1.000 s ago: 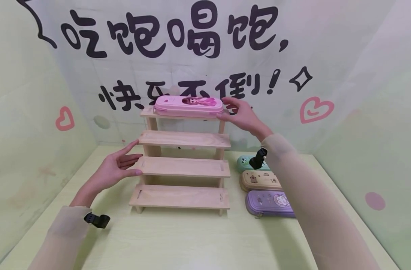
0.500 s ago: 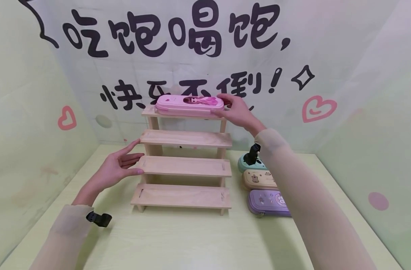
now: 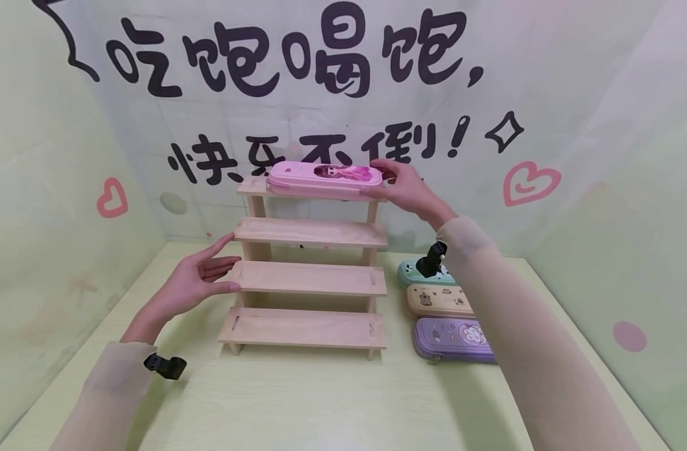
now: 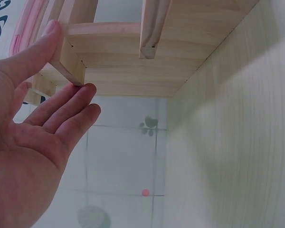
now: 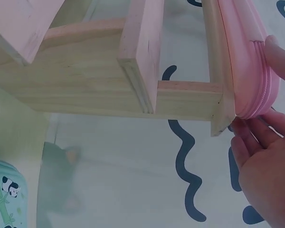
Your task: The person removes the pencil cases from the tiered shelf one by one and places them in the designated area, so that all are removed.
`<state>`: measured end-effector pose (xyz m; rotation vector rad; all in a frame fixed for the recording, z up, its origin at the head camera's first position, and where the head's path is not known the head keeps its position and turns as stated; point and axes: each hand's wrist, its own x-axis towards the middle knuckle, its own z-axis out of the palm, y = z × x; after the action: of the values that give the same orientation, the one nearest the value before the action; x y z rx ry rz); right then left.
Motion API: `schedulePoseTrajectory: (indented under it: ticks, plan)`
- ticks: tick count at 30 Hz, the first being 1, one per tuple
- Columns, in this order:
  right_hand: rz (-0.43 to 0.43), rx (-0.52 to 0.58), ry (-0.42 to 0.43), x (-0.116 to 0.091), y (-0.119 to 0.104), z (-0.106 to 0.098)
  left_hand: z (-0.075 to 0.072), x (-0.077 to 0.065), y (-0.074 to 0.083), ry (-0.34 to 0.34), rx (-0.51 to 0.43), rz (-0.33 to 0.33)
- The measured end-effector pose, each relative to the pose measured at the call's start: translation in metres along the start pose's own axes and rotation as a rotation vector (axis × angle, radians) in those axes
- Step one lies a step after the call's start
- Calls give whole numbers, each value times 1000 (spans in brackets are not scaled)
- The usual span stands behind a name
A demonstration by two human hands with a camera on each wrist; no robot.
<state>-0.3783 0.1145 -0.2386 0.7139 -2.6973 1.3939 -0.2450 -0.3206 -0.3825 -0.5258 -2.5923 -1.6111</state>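
Observation:
A pink pencil case with a doll picture on its lid lies on the top shelf of a four-step wooden display rack. My right hand holds the case's right end, thumb at the front and fingers behind it. In the right wrist view, the thumb touches the pink case near its zipper, with the fingertips by its end. My left hand touches the rack's left side at the middle shelves, its fingers extended. In the left wrist view, thumb and fingertips meet a shelf's end.
Right of the rack, a green panda pencil case, a beige one and a purple one lie on the pale table, partly hidden by the right sleeve. A wall with large lettering stands behind the rack.
My right hand has come round the pink pencil case's end, and the case has slid slightly right along the top shelf. The left hand stays against the rack.

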Motion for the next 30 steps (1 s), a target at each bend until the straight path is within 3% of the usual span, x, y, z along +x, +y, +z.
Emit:
schedulePoseTrajectory:
  ticks: [15,30]
  plan:
    - [-10,0,-13,-6,4,-3,0,0,0,2,3,-9]
    - [-27,106,21,-37,12,-16,0,0,0,6,31,12]
